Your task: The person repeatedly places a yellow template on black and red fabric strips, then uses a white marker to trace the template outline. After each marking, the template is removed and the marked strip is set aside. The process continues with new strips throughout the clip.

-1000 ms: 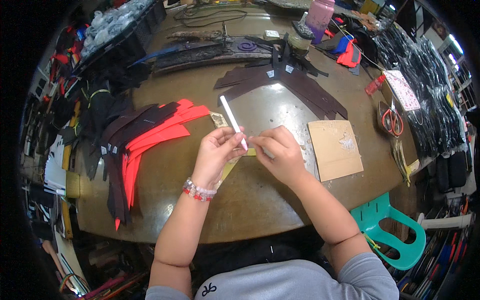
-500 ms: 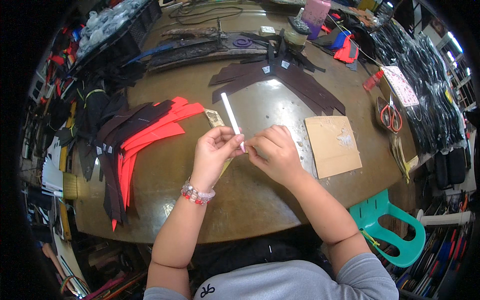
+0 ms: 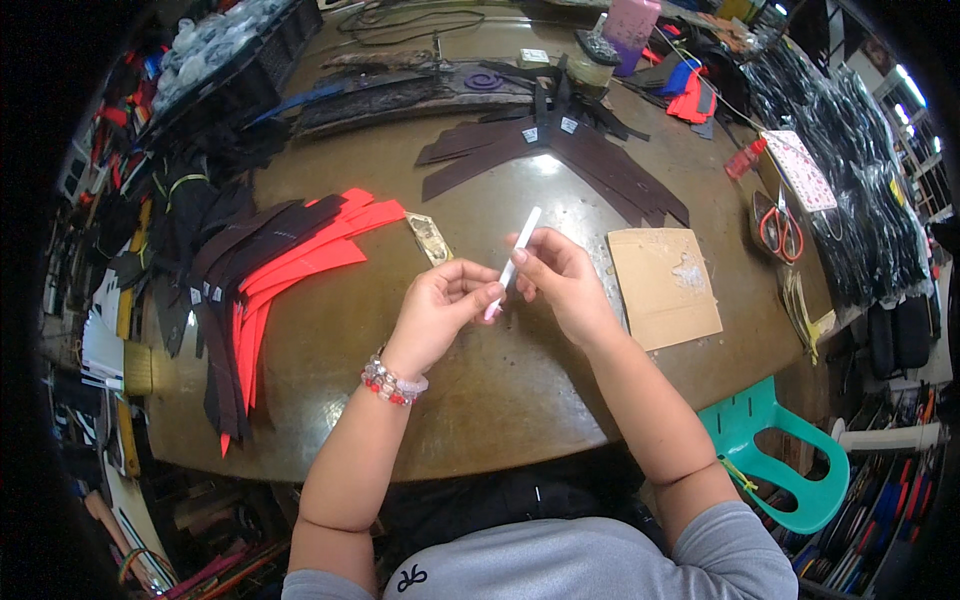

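A slim white pen (image 3: pixel 525 229) with a pinkish lower end is held between my two hands above the table. My left hand (image 3: pixel 440 305) pinches it near the pinkish end with thumb and fingers. Higher up its shaft, the thumb and fingers of my right hand (image 3: pixel 568 285) are closed on it too. The pen leans, its white end up and to the right. Just beyond my left hand lies a worn, tape-marked flat strip (image 3: pixel 428 240) on the table. Right of my right hand is a tan cardboard piece (image 3: pixel 660 310) with a whitish smear.
Stacked black and red fabric pieces (image 3: pixel 290 270) lie left; dark brown pieces (image 3: pixel 610 180) fan out ahead. Red-handled scissors (image 3: pixel 780 235) sit in a holder at the right edge, near a small red bottle (image 3: pixel 745 158). A green plastic stool (image 3: pixel 740 425) stands lower right.
The pen has swung from leaning left to leaning right. My right hand has shifted from its lower end to farther up the shaft; my left hand still pinches it.
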Action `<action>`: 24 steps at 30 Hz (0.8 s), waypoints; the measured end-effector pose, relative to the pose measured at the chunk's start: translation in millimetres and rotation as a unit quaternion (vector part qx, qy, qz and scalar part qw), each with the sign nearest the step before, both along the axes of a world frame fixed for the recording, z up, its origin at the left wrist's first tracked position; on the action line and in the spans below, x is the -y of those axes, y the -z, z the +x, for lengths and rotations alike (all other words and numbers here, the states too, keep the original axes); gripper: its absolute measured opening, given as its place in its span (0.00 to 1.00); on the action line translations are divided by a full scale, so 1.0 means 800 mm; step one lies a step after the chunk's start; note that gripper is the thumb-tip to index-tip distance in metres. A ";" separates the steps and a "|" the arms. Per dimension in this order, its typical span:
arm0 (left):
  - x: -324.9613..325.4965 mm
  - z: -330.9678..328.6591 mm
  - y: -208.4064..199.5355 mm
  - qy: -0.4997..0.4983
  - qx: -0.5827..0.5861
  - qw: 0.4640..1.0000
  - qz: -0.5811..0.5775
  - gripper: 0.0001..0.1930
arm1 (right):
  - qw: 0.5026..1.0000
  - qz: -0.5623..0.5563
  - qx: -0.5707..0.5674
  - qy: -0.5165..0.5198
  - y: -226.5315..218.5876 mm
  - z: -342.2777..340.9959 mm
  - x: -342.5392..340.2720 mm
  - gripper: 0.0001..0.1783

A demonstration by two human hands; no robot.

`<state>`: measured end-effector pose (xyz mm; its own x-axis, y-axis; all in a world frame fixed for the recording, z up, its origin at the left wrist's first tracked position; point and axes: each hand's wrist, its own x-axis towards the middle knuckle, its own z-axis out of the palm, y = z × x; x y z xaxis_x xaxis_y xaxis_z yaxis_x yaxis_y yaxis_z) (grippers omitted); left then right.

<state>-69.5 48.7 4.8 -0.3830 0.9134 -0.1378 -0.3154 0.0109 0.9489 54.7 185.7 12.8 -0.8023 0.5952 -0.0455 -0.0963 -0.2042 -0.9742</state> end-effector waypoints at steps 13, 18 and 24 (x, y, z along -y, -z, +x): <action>0.007 0.004 -0.014 0.008 -0.222 0.970 -0.104 0.09 | 0.996 0.061 0.040 0.059 -0.001 0.002 -0.007 0.11; 0.008 0.015 -0.017 -0.009 -0.358 0.928 -0.098 0.06 | 0.992 0.096 0.053 0.059 -0.002 0.001 0.000 0.11; 0.007 0.013 -0.017 -0.023 -0.343 0.935 -0.083 0.05 | 0.997 0.074 0.021 0.008 -0.002 0.002 -0.002 0.11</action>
<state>-59.2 43.4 18.5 -0.4709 0.8820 0.0168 0.3638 0.1768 0.9146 56.4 187.0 14.3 -0.7915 0.6111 0.0113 -0.0574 -0.0559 -0.9968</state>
